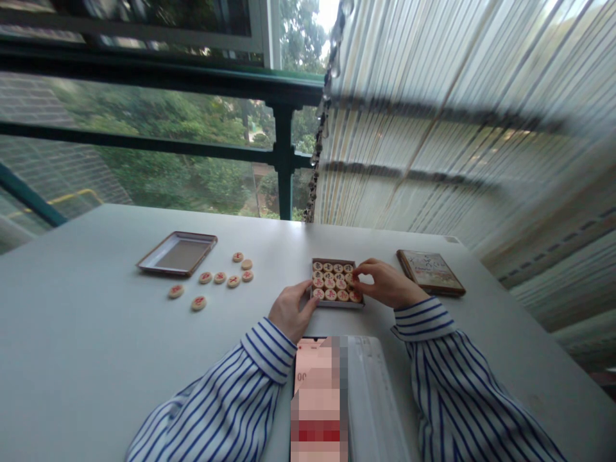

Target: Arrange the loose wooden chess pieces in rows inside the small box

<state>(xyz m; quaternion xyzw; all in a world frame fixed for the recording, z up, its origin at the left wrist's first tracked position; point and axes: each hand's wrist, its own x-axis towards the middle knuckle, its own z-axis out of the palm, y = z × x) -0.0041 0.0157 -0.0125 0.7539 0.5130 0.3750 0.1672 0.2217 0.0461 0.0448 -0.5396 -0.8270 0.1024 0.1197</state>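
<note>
A small open box [337, 305] filled with rows of round Chinese chess pieces [330, 294] lies on the table in front of me. Some pieces carry red characters, others black ones. My left hand [292, 310] grips the box at its left side, the thumb by the near left corner. At the right side, the thumb and fingertips of my right hand [385, 282] pinch a Chinese chess piece [351, 280] over the box; the fingers partly cover it. Left of the box, several loose pieces [233, 281] are scattered, most with red characters up and one showing a plain face.
An open shallow tray or lid [180, 255] lies at the back left of the white table [96, 333]. A flat decorated case [430, 272] lies to the right. A phone [315, 398] and a whitish object [373, 398] are near me. Window and striped curtain stand behind.
</note>
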